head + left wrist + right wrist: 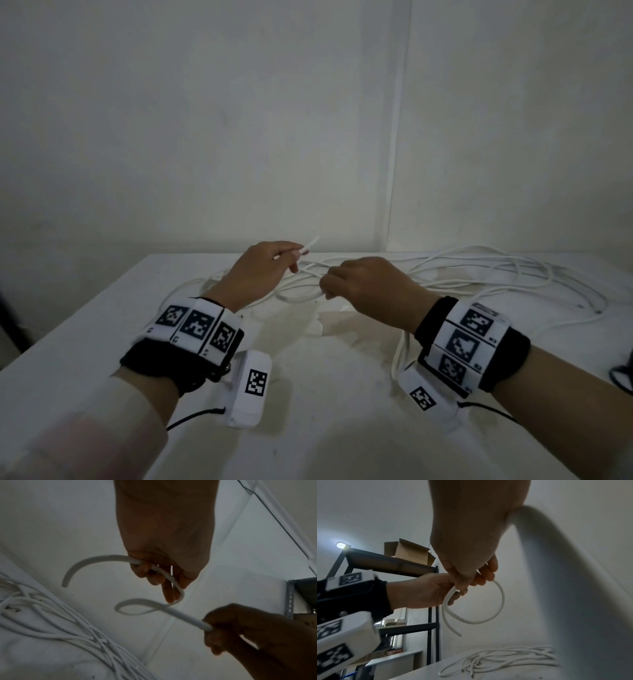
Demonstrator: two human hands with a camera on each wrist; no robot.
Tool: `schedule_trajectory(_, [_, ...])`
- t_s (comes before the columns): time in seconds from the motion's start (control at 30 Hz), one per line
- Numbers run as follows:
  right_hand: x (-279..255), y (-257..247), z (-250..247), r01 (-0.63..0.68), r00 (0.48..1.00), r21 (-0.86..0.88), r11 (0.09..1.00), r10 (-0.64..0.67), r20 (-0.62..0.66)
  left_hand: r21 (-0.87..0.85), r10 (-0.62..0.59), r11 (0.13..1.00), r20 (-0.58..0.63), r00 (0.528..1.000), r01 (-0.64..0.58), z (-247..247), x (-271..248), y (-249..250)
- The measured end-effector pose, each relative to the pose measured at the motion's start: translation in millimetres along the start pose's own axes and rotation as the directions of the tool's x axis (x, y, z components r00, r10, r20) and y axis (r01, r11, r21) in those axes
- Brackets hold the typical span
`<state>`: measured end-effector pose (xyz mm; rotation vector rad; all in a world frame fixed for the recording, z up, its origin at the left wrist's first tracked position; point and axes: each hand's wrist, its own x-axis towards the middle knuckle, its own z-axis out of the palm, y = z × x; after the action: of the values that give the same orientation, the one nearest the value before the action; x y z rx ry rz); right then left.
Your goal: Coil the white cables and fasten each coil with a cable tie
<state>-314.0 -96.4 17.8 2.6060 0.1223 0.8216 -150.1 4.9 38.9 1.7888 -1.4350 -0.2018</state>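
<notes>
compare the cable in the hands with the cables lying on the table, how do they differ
The held cable is lifted off the table, gripped by the left hand and right hand; the loose cables lie untouched. The held cable forms one small loop; the loose cables sprawl in a tangle. Both are white.

I'm looking into a storeroom: a black metal shelving rack (429, 615) holds an open brown cardboard box (409, 553), beside bare white walls (205, 120).

bg: white walls (205, 120) | white table (308, 411) | black metal shelf (433, 615) w/ cardboard box (409, 553) | lamp (340, 545) lit
</notes>
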Motion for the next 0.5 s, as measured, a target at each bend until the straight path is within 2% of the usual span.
schedule_trajectory(0.1, [0,8,0,-0.063,0.997,-0.026,0.998,0.062,-0.035,0.008,-0.043,0.999,0.127,0.991,0.042,9,-5,4])
schedule_trajectory(0.17, [1,15,-1,-0.123,0.991,-0.044,0.991,0.120,-0.051,0.049,-0.070,0.997,0.168,0.983,0.062,11,-8,8])
schedule_trajectory(0.3, [-4,27,5,-0.140,0.987,-0.081,0.987,0.133,-0.084,0.143,-0.093,0.987,0.169,0.981,0.069,10,-13,11])
schedule_trajectory(0.4, [-13,38,6,-0.150,0.988,-0.136,0.979,0.145,-0.049,0.180,-0.100,0.981,0.174,0.980,0.068,7,-14,11])
schedule_trajectory(0.5, [-19,48,6,-0.174,0.985,-0.171,0.970,0.170,-0.037,0.138,-0.091,0.988,0.199,0.976,0.064,-2,-13,7])
